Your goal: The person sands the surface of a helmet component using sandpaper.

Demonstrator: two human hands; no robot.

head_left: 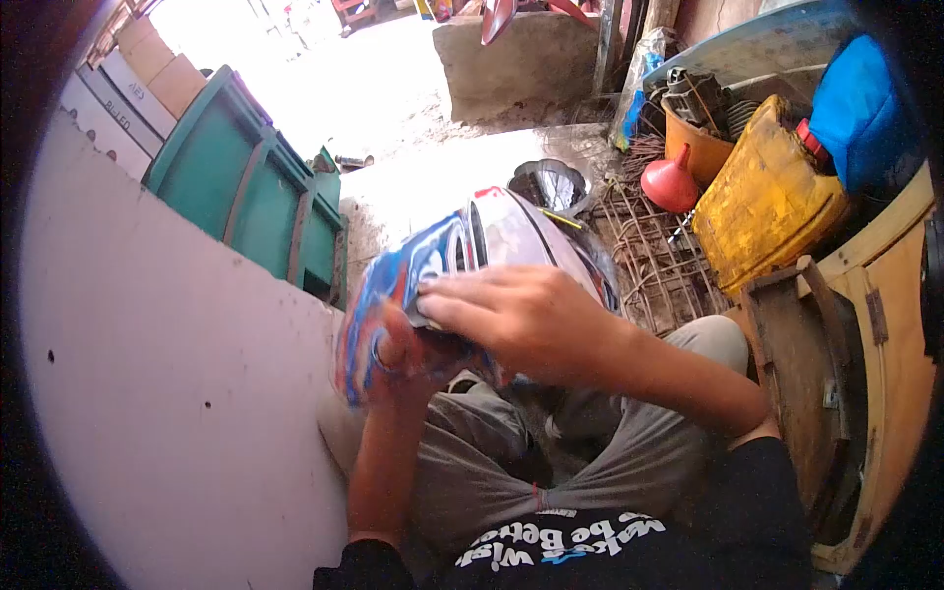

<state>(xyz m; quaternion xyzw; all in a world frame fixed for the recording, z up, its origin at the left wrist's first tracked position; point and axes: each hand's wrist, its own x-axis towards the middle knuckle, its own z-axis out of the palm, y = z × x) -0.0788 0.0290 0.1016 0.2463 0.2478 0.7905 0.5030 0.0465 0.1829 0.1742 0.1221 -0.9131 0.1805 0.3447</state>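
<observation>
A glossy panel-like piece (430, 248) in blue, white and red sits in front of my lap, partly smeared by motion. My left hand (395, 346) is closed on its near left side, thumb up. My right hand (521, 310) reaches across from the right, fingers pressed together against the piece; a small pale bit shows at the fingertips, and I cannot make out what it is. Just beyond my right hand is a rounded white shell (516, 234) with red marks and a dark slot. Whether it joins the coloured piece is unclear.
A white board (177, 324) stands close on the left, beside a green metal frame (231, 177). At right are a yellow jerrycan (772, 202), a red funnel (672, 182), wire mesh (654, 256) and a wooden frame (885, 354). A dark bowl-like part (551, 185) lies ahead.
</observation>
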